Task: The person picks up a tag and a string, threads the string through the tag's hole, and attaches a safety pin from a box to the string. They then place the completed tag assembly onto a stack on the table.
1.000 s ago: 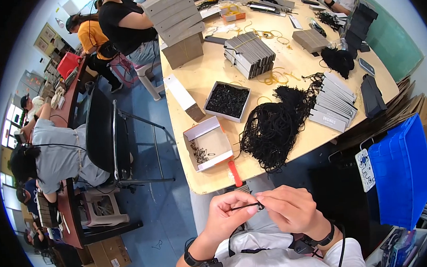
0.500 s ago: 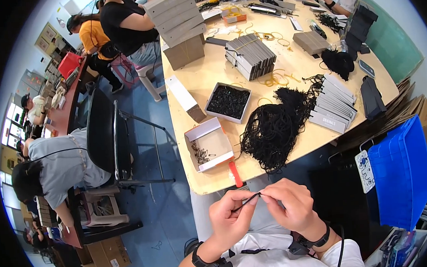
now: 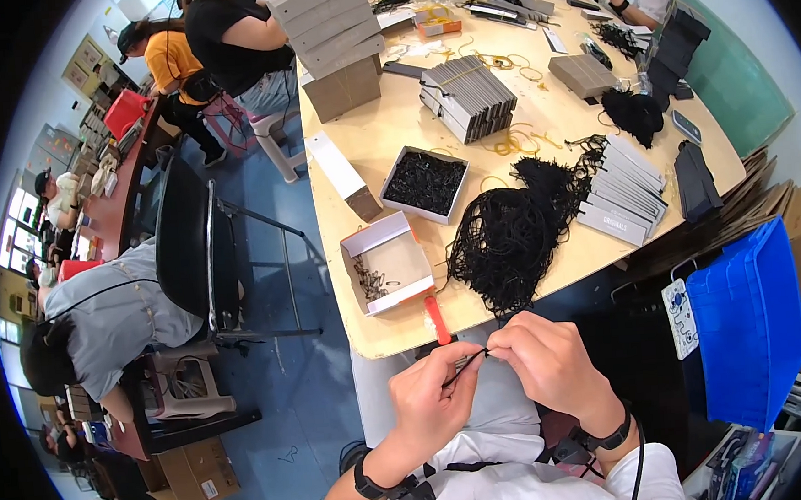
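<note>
Head cam: pinching black cord (image 3: 464, 368) in left hand (image 3: 428, 397) and right hand (image 3: 552, 369), near orange-sided box (image 3: 400, 243) of metal bits (image 3: 372, 280) and white box (image 3: 415, 211) crammed with black bits (image 3: 425, 182).

The person wears a white top (image 3: 498, 493), grey trousers (image 3: 374, 384) and black wristbands (image 3: 367, 481), a black cable (image 3: 640, 463) crossing the right sleeve (image 3: 664, 481).

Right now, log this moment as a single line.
left fingers: pinch black cord | right fingers: pinch same cord | place: above lap | on table: cord pile, open box
</note>
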Demonstrator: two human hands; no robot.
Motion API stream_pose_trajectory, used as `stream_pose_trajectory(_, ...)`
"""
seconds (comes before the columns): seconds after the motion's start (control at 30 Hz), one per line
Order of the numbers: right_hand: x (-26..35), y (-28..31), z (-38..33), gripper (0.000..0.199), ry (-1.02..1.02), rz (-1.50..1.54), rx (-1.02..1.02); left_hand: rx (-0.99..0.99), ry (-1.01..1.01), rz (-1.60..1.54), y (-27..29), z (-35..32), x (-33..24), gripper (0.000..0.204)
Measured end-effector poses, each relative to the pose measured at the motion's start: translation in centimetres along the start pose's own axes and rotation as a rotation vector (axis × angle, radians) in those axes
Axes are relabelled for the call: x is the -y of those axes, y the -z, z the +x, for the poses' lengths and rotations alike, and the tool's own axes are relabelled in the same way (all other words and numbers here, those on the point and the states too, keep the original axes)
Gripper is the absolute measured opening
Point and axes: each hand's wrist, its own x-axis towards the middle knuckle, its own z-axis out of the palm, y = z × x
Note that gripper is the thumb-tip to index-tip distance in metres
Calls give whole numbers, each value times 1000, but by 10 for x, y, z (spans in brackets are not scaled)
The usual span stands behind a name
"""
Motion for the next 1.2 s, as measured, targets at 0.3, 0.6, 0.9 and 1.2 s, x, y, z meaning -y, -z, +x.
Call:
stream_pose_trajectory(0.3, -4, 4, 0, 11, 12, -56, 100, 35, -40, 124, -1, -2, 0, 16)
stream_pose_trajectory(0.6, 0, -1, -4, 12, 9, -47, 83, 309, 774, -868, 14, 12, 10, 12)
stream_pose_trajectory(0.9, -3, -13, -12, 28, 115, -236, -20, 371, 949, -1156, 13, 10, 22, 13)
stream_pose_trajectory(1.2, -6, -21, -15, 31, 51, -81, -93, 297, 918, -1107, 8, 6, 21, 13)
